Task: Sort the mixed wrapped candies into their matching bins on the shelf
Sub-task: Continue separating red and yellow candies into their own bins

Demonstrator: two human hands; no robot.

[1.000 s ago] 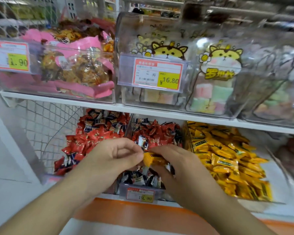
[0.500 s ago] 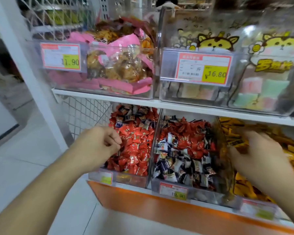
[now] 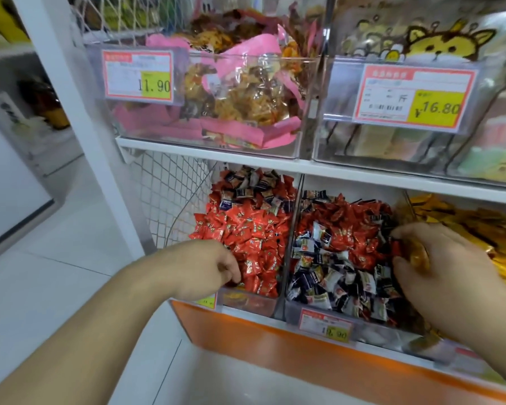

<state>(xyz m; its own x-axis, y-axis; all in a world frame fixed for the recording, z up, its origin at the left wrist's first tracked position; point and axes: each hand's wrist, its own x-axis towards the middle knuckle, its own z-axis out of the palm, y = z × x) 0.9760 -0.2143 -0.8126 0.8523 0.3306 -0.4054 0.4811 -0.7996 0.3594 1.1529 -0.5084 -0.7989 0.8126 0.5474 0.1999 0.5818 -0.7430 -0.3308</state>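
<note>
Left hand [image 3: 208, 267] at front of left bin [image 3: 246, 302], fingers curled into red candies [image 3: 246, 238], grip unclear. Right hand [image 3: 438, 267] over middle bin [image 3: 327, 314], fingers clamped on yellow candy [image 3: 418, 255]; mixed red and dark candies [image 3: 339, 258] below. Yellow candies [image 3: 479, 226] in right bin. Behind, upper shelf [image 3: 216, 157] carries pink snack bags [image 3: 246, 103].

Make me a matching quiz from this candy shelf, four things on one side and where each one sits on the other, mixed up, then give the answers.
Things:
1. 11.90 price tag
2. 16.80 price tag
3. yellow candies
4. left hand

Places:
A. lower shelf, rightmost bin
B. upper shelf, bin of pink packets
C. at the front of the bin of mostly red candies
D. upper shelf, bin with cartoon animal

Pairs: 1-B, 2-D, 3-A, 4-C
</note>
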